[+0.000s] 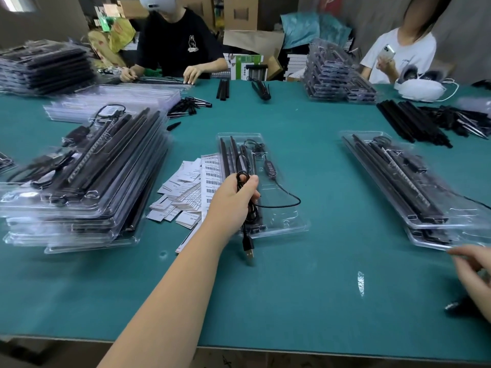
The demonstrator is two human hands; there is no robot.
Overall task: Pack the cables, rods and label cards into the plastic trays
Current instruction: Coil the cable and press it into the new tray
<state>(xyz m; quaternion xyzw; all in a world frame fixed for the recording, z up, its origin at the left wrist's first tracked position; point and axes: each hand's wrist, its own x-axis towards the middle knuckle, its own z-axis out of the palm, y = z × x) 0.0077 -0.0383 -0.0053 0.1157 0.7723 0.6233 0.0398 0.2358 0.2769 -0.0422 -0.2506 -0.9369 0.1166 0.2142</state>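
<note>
A clear plastic tray (288, 221) lies in the middle of the green table, with black rods (225, 158) and an inline controller (269, 167) in it. My left hand (233, 200) grips a bundled black cable (281, 204) over the tray's near left part; its USB plug (249, 253) hangs below my fist. A loop of cable trails right across the tray. Label cards (183, 197) lie heaped left of the tray. My right hand (473, 272) is at the right edge, fingers loosely curled, next to the near end of a filled tray stack (414, 187); it appears empty.
A tall stack of filled trays (85, 187) stands at the left. Empty trays (114, 99) lie behind it. Loose black rods and cables (430, 120) are heaped at the far right. Two other people sit across the table. A small dark object (455, 305) lies near my right wrist.
</note>
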